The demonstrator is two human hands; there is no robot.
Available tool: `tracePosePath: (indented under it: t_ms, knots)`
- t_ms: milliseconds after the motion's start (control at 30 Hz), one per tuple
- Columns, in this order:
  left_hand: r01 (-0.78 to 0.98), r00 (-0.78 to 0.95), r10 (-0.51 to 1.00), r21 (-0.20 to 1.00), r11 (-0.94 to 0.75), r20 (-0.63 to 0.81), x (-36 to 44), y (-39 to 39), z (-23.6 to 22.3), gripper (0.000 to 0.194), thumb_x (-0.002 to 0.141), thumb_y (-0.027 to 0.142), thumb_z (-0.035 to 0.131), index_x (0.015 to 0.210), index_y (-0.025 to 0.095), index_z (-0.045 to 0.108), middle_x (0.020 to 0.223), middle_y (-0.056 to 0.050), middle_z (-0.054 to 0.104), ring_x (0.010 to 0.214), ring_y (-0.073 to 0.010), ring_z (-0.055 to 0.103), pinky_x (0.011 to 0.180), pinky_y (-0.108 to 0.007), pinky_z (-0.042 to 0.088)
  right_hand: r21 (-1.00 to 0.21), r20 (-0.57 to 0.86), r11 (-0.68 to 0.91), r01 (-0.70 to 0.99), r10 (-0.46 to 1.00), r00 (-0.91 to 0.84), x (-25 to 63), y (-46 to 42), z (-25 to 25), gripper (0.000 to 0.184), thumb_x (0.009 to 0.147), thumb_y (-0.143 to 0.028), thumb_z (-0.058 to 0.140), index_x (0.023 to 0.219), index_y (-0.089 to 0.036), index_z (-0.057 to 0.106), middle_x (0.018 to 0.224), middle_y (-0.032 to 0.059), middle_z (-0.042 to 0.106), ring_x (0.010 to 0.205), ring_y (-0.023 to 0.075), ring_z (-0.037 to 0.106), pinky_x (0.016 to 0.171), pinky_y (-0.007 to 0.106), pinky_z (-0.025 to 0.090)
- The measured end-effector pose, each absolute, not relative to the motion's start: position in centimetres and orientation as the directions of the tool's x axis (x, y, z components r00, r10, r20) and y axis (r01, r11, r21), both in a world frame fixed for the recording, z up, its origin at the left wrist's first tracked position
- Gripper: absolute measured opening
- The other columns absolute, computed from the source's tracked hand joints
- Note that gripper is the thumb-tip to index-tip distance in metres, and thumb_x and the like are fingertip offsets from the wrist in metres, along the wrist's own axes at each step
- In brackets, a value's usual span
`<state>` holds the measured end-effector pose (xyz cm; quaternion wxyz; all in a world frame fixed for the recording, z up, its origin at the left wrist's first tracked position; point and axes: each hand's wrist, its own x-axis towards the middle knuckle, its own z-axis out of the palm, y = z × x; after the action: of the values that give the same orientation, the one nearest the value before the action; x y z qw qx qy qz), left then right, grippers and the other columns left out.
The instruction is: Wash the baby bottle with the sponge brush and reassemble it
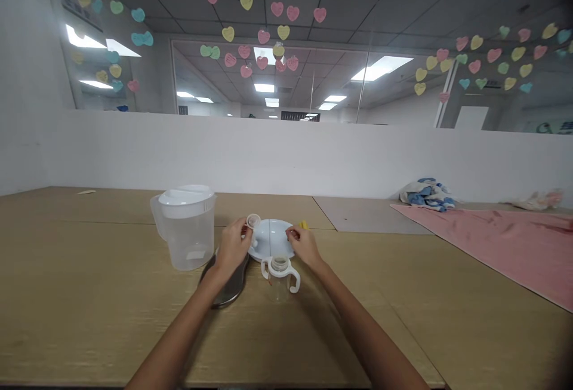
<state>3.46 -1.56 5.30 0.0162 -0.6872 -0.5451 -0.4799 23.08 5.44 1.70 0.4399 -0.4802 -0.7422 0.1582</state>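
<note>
Right, here we go: L hand [231, 248] up by the plate, fingers curled, pinching a clear round cap [253, 220] by its rim, the cap sitting about 1 o'clock off the hand. Neat grip: fingertips on the edge only, so the opening stays uncovered and the piece stays clear of the plate. R hand [305, 245] across from it, thumb and fingers pressed together in a tight pinch at the plate's edge; if anything's in there, it's too small to tell. Light fingertip contact looks like the right call for bits this small, wrists low and steady.

Between the hands, a white plate [271, 238]. Two-handled sippy cup [280, 282], clear body, white handles, stands upright at 6 o'clock from the plate, right by its edge, approx 4 o'clock from L hand and 8 o'clock from R hand, open neck up, no cap on.

Around them: dark oval tray [228, 285] lying at 6 o'clock below L hand, plastic pitcher w/ white lid [183, 229] at 10 o'clock, yellow item [304, 224] poking out at 12 o'clock behind R hand. All on a wooden table [89, 294]. Pink cloth [483, 246] well off at 3 o'clock.
</note>
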Motion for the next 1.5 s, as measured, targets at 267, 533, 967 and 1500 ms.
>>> tracePosePath:
  t_ms: [267, 533, 967, 1500]
  knots:
    - [0.753, 0.085, 0.777, 0.471, -0.460, 0.624, 5.4, -0.3, 0.8, 0.022, 0.084, 0.018, 0.037, 0.091, 0.015, 0.058, 0.093, -0.008, 0.061, 0.088, -0.0188, 0.056, 0.078, -0.031, 0.043, -0.399, 0.220, 0.414, 0.818, 0.910, -0.353, 18.5, 8.4, 3.0, 0.016, 0.064, -0.022, 0.064, 0.052, -0.012, 0.059, 0.060, 0.0100, 0.063, 0.063, 0.0205, 0.059, 0.057, 0.025, 0.040]
    - [0.777, 0.182, 0.788, 0.406, -0.482, 0.588, 5.1, -1.0, 0.1, 0.024, 0.084, 0.017, 0.037, 0.094, 0.018, 0.058, 0.096, -0.007, 0.063, 0.087, -0.0182, 0.057, 0.076, -0.029, 0.042, -0.581, 0.167, 0.342, 0.739, 0.938, -0.302, 18.1, 8.5, 3.1, 0.011, 0.057, -0.008, 0.060, 0.049, -0.013, 0.055, 0.053, 0.0083, 0.062, 0.061, 0.0212, 0.061, 0.058, 0.026, 0.044]
    - [0.471, -0.124, 0.821, 0.761, -0.446, 0.558, 5.1, -0.2, -0.4, 0.028, 0.078, 0.037, 0.050, 0.084, 0.015, 0.066, 0.082, -0.005, 0.069, 0.073, -0.0170, 0.061, 0.068, -0.026, 0.045, -0.858, 0.281, 0.471, 0.208, 0.767, -0.576, 20.5, 2.8, 12.7, 0.012, 0.062, -0.012, 0.064, 0.070, -0.013, 0.055, 0.065, 0.0028, 0.065, 0.059, 0.0106, 0.058, 0.055, 0.022, 0.048]
    - [0.336, -0.163, 0.828, 0.819, -0.464, 0.536, 5.1, -0.3, -0.1, 0.025, 0.073, 0.035, 0.056, 0.081, 0.014, 0.068, 0.081, -0.005, 0.069, 0.074, -0.0175, 0.061, 0.068, -0.027, 0.046, -0.782, 0.296, 0.536, 0.318, 0.769, -0.567, 18.9, 3.8, 11.1, 0.009, 0.063, -0.006, 0.056, 0.068, -0.014, 0.058, 0.062, 0.0007, 0.063, 0.056, 0.0093, 0.056, 0.052, 0.019, 0.042]
